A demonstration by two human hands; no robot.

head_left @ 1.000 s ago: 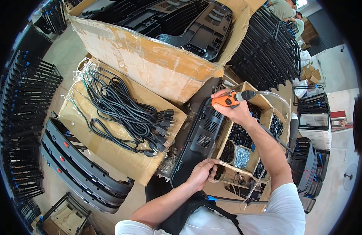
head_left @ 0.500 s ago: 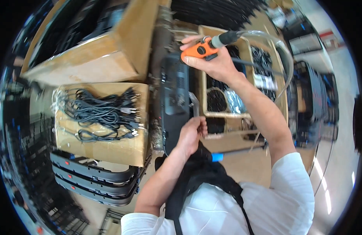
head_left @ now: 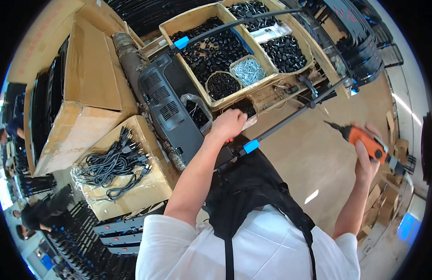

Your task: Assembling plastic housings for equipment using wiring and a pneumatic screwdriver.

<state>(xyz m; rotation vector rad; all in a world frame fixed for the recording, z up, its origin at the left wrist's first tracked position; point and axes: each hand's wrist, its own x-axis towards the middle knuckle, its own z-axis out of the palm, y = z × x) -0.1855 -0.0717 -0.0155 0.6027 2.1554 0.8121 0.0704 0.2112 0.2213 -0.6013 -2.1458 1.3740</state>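
Note:
My right hand (head_left: 366, 156) is wrapped round an orange power screwdriver (head_left: 353, 136) out at the right, its dark bit aimed to the upper left. My left hand (head_left: 229, 124) has curled fingers at the edge of a small box of dark bits (head_left: 246, 108); whatever is in the fingers is hidden. In front of me lies a long black plastic housing (head_left: 148, 86) with vent slots. A clear plastic bag (head_left: 207, 122) of dark small parts rests on it, beside my left hand. A black frame bar (head_left: 283, 125) with blue tape crosses near that hand.
Wooden trays (head_left: 204, 88) hold black plastic parts, a cup of black screws (head_left: 223, 86) and silver screws (head_left: 248, 71). Black cables (head_left: 114, 163) lie on a carton to the left, beside a larger open carton (head_left: 92, 60). Stacked black frames (head_left: 358, 37) stand far right.
My right hand has swung the screwdriver from above the housing out to the far right. My left hand is now at the small box, and the view has turned.

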